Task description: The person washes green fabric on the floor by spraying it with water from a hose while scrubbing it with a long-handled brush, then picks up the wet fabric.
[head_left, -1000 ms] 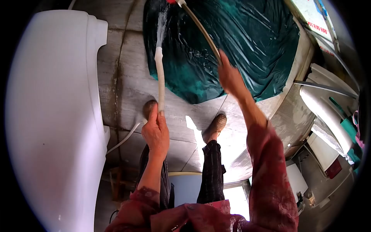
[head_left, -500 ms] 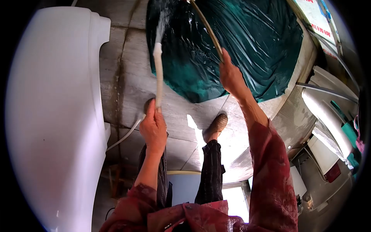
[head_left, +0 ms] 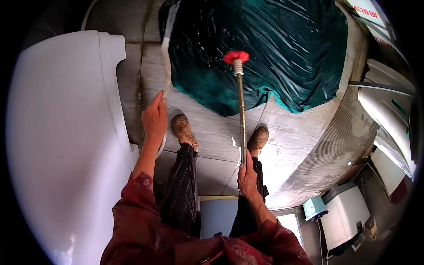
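My left hand point(head_left: 155, 118) is wrapped round a ribbed beige hose point(head_left: 166, 66), and water sprays from its far end at the top. A long-handled brush with a red head point(head_left: 236, 57) points away from me. Its worn metal handle point(head_left: 242, 112) is gripped near the lower end by my right hand point(head_left: 248, 179). Under the brush head lies a wet dark green sheet point(head_left: 287, 57), wrinkled and spread on the tiled floor point(head_left: 203, 132). Whether the brush head touches the sheet, I cannot tell.
A large white tub-like object point(head_left: 66, 132) fills the left side. Behind my legs stands a blue container with a yellow rim point(head_left: 218, 216). At the right are a white curved panel point(head_left: 384, 110), a grey bar point(head_left: 382, 87) and a light blue basket point(head_left: 314, 206).
My right hand has come back towards my body with the brush, whose red head is now in view. My left hand and the hose have shifted left.
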Tool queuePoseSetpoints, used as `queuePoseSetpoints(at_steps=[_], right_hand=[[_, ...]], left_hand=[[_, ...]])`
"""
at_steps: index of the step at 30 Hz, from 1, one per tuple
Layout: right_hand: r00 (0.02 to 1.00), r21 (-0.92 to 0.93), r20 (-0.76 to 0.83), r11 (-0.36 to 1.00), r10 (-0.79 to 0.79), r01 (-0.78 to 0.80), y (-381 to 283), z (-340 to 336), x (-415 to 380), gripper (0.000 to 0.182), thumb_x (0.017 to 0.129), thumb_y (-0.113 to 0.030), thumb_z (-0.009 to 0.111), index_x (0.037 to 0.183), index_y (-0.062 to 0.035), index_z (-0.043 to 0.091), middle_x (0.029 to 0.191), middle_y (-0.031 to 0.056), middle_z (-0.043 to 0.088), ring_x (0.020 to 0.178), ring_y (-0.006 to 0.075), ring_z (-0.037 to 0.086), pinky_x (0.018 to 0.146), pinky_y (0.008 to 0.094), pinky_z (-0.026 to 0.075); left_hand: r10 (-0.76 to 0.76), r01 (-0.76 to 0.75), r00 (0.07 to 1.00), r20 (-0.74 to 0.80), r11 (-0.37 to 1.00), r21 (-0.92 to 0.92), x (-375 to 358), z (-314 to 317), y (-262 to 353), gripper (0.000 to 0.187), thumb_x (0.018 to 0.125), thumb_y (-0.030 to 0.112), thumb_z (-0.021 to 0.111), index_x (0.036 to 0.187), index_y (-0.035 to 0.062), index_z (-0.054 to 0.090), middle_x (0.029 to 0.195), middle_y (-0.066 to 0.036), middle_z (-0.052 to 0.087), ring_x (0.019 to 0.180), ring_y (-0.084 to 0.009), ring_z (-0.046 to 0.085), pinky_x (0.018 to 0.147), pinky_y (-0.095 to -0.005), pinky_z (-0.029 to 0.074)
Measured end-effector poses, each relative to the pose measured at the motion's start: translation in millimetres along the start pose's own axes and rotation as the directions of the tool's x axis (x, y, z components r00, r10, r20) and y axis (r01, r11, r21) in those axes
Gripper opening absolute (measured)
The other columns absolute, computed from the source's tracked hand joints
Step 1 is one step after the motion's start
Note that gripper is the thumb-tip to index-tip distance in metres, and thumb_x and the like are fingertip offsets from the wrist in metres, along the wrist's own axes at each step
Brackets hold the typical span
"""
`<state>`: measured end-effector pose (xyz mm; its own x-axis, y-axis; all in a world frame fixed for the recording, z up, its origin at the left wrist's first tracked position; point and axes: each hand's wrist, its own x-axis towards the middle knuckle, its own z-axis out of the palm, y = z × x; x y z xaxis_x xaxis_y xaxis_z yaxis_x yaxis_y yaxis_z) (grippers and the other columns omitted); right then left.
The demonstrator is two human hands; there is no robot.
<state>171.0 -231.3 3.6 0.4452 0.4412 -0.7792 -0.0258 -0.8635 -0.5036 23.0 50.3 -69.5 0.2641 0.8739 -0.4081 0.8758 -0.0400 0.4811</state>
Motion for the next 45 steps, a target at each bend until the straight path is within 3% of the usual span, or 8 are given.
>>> queuePoseSetpoints(at_steps=[6,15,25,26,34,39,43,45], right_hand=[[0.982,0.352,0.028,0.918,0.186,-0.183,15.9,24.9,-16.8,0.050,0.095,-0.020,0.036,0.141,-0.0071,0.021,0.066,0.0024,0.046,0.054,0.0081,0.042,0.051,0.0231,0.039],[0.999,0.291,-0.049,0.956,-0.013,0.027,69.6,10.5,-1.3,0.050,0.096,-0.026,0.037,0.141,-0.0137,0.020,0.055,-0.0047,0.036,0.042,0.0035,0.031,0.040,0.0189,0.030],[0.999,0.285,-0.042,0.959,0.007,0.005,56.8,17.1,-0.6,0.048,0.096,-0.024,0.035,0.141,-0.0114,0.021,0.055,-0.0045,0.036,0.044,0.0038,0.032,0.040,0.0195,0.030],[0.999,0.263,0.009,0.963,0.048,-0.049,43.4,9.6,-1.7,0.049,0.093,-0.017,0.036,0.140,-0.0077,0.022,0.059,0.0088,0.043,0.050,0.0157,0.042,0.048,0.0294,0.036],[0.995,0.201,0.095,0.979,0.001,-0.020,27.8,17.7,-15.8,0.051,0.095,-0.020,0.035,0.142,-0.0101,0.018,0.055,0.0025,0.039,0.048,0.0114,0.040,0.047,0.0270,0.036],[0.977,0.214,0.164,0.962,0.137,-0.170,26.6,24.8,-21.5,0.052,0.094,-0.021,0.039,0.142,-0.0198,0.018,0.058,0.0130,0.049,0.052,0.0240,0.050,0.055,0.0379,0.041],[0.990,0.269,0.108,0.956,0.092,-0.118,24.0,24.9,-16.6,0.052,0.094,-0.023,0.039,0.142,-0.0140,0.019,0.058,0.0048,0.042,0.053,0.0126,0.042,0.053,0.0313,0.039],[0.979,0.252,0.144,0.951,0.146,-0.179,22.7,23.0,-16.5,0.053,0.094,-0.023,0.038,0.142,-0.0207,0.016,0.061,0.0153,0.051,0.057,0.0290,0.054,0.059,0.0398,0.042]], left_hand=[[-0.038,0.025,0.976,0.213,0.998,0.066,-1.0,14.6,4.7,0.029,0.087,0.020,0.050,0.113,0.0103,0.059,0.078,-0.019,0.063,0.069,-0.0346,0.061,0.064,-0.0412,0.048],[0.067,-0.146,0.947,0.315,0.961,0.235,11.1,66.9,28.0,0.028,0.087,0.023,0.050,0.108,0.0093,0.062,0.084,-0.018,0.064,0.076,-0.0367,0.061,0.070,-0.0439,0.048],[-0.065,0.060,0.997,0.032,0.989,0.134,55.4,65.2,13.7,0.031,0.088,0.030,0.047,0.108,0.0110,0.062,0.089,-0.020,0.063,0.085,-0.0358,0.059,0.072,-0.0413,0.046],[-0.100,0.100,0.995,-0.010,0.985,0.143,60.7,58.9,17.3,0.031,0.088,0.029,0.046,0.109,0.0118,0.062,0.090,-0.019,0.063,0.086,-0.0358,0.059,0.073,-0.0407,0.046],[-0.141,0.156,0.980,-0.142,0.982,0.102,105.8,50.2,-11.0,0.033,0.089,0.029,0.042,0.112,0.0123,0.059,0.099,-0.018,0.062,0.092,-0.0375,0.057,0.080,-0.0420,0.045],[0.116,-0.114,0.979,0.165,0.993,-0.020,109.8,49.4,-5.5,0.039,0.087,0.024,0.050,0.125,0.0130,0.049,0.101,-0.020,0.061,0.095,-0.0360,0.057,0.080,-0.0373,0.045],[0.101,-0.123,0.933,0.346,0.992,0.040,78.8,41.6,78.2,0.038,0.088,0.019,0.050,0.125,0.0116,0.049,0.099,-0.020,0.061,0.089,-0.0354,0.060,0.075,-0.0376,0.047],[0.230,-0.251,0.913,0.337,0.968,0.019,61.0,42.8,116.7,0.037,0.088,0.015,0.050,0.124,0.0106,0.049,0.098,-0.021,0.061,0.087,-0.0362,0.060,0.074,-0.0375,0.047]])
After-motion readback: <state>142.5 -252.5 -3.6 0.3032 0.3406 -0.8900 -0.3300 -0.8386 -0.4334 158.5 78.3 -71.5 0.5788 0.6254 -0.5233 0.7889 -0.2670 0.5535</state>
